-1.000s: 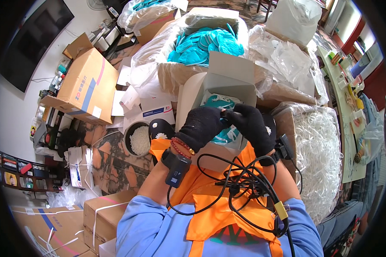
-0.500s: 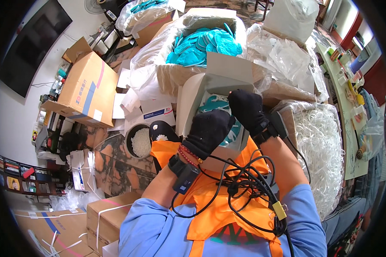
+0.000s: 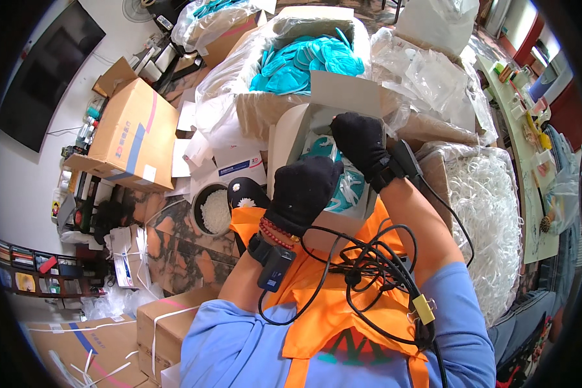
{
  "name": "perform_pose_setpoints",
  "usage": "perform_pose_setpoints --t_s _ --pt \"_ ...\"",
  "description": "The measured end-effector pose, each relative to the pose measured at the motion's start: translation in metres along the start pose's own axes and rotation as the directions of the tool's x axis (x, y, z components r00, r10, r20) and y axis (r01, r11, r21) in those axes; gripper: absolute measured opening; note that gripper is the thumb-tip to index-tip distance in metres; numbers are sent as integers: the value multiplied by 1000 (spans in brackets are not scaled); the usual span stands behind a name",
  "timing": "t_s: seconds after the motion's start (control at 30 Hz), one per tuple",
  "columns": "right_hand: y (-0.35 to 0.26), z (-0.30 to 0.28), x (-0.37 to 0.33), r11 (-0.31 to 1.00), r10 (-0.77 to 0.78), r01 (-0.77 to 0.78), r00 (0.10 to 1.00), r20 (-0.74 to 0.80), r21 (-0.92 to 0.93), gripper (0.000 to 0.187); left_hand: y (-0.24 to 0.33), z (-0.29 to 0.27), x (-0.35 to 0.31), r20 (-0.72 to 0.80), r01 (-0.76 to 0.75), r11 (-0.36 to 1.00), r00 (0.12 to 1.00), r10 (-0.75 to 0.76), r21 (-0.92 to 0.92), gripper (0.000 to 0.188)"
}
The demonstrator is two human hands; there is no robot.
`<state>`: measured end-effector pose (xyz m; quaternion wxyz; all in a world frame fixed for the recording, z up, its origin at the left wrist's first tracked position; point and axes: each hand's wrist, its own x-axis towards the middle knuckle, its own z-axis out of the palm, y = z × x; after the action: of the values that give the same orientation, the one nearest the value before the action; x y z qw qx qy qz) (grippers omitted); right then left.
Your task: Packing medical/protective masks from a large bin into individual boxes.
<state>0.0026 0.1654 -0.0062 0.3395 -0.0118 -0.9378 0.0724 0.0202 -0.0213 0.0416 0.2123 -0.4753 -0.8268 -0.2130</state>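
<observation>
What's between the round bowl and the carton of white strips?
Head view, left to right: flowered black cloth, the left hand, the open white box, orange cloth, then the right forearm.

The big carton (image 3: pixel 155 132) bears a line of characters beside a blue band, and a white label (image 3: pixel 149 172). A white box (image 3: pixel 247 176) shows pale lettering on a blue strip and a red-and-blue logo. The lower carton (image 3: pixel 58 346) has small characters. The wrist unit (image 3: pixel 278 266) by the left hand (image 3: pixel 304 194) carries a pale mark, too small to read.
</observation>
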Motion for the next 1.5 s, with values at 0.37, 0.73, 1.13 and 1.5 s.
perform_pose_setpoints --t_s 0.37,0.73,1.13,1.5 --pt "-16 -52 12 771 317 -406 913 257 491 35 -37 14 5 -92 304 922 938 -334 -241 28" --pt "-60 -69 -53 -95 180 -779 599 780 620 62 -48 42 6 121 548 418 698 -706 -725 33" --pt "-53 -59 -57 195 252 -582 808 533 789 28 -33 41 -19 463 356 -299 609 -644 -885 29" --pt "-39 -69 -43 -257 306 -575 714 629 777 43 -12 8 2 425 221 -381 658 -622 -898 19"
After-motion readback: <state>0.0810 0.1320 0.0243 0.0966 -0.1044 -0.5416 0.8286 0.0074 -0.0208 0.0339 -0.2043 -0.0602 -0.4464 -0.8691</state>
